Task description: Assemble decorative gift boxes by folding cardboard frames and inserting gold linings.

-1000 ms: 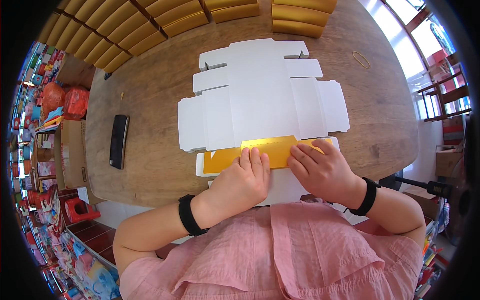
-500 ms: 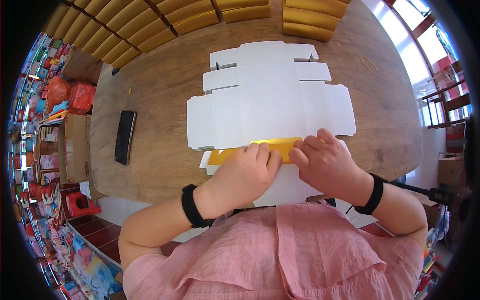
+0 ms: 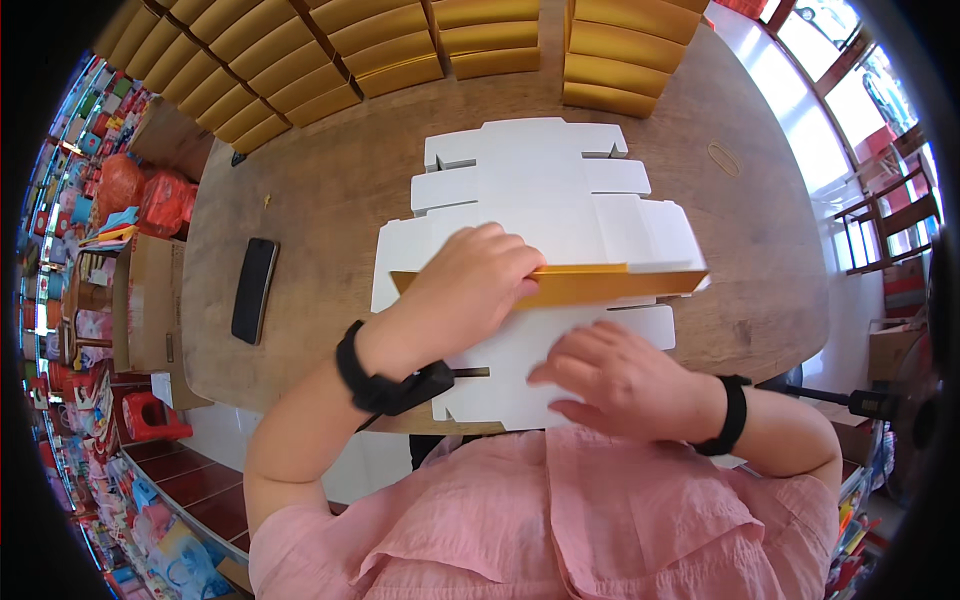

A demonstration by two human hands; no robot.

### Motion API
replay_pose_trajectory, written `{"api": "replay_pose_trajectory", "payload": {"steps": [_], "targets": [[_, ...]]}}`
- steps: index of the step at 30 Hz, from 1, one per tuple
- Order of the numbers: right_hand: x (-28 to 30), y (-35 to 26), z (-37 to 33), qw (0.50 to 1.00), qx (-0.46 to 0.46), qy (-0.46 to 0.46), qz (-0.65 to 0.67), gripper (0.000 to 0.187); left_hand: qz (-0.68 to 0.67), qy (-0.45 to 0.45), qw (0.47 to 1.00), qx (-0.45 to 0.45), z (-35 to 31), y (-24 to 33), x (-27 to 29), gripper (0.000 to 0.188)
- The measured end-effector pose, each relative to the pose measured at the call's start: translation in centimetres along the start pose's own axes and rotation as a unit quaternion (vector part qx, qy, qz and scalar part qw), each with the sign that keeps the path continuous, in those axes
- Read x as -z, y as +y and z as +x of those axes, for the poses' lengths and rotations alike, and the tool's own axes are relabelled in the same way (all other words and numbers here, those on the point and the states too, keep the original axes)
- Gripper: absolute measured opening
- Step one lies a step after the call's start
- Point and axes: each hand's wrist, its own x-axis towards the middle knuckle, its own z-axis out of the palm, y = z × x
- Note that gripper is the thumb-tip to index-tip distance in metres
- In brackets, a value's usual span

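A flat cardboard box blank (image 3: 535, 185), white inside with slotted side flaps, lies on the wooden table in front of me. Across its middle a raised gold panel (image 3: 610, 288) stands tilted up from the sheet. My left hand (image 3: 468, 282) has its fingers closed over the top edge of this panel, left of centre; the fingertips behind it are hidden. Closer to my body, my right hand (image 3: 615, 382) hovers over the white near section of the blank (image 3: 520, 345). Its thumb and fingers are apart, slightly blurred, with nothing held.
Rows of gold boxes (image 3: 390, 45) line the table's far side, with another stack (image 3: 625, 55) at far right. A black phone (image 3: 255, 290) lies on the left, a rubber band (image 3: 723, 158) on the right. Cardboard cartons (image 3: 155, 300) and red bags stand beyond the left edge.
The gold panel has been folded upward from the sheet. My right hand has let go and moved down toward me, while the left has shifted slightly up. The view has tilted a little.
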Motion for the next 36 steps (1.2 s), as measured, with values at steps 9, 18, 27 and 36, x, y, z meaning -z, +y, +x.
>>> {"api": "replay_pose_trajectory", "payload": {"steps": [9, 18, 27, 36], "targets": [[6.2, 9.1, -9.2, 0.631, -0.065, 0.261, 0.728, 0.071, 0.332, 0.021, 0.928, -0.169, 0.3, 0.5, 12.0, 0.02], [1.2, 4.0, -5.1, 0.659, -0.39, 0.224, 0.603, 0.039, 0.265, 0.123, 0.956, -0.013, 2.0, 2.0, 6.5, 0.071], [2.7, -1.2, -5.5, 0.821, -0.266, -0.099, 0.495, 0.044, 0.132, -0.069, 0.987, 0.056, -6.4, 5.2, -3.3, 0.054], [3.5, 6.1, 4.2, 0.96, -0.209, -0.138, -0.126, 0.061, -0.138, -0.2, 0.919, 0.311, -1.1, 0.5, 1.5, 0.035]]}}
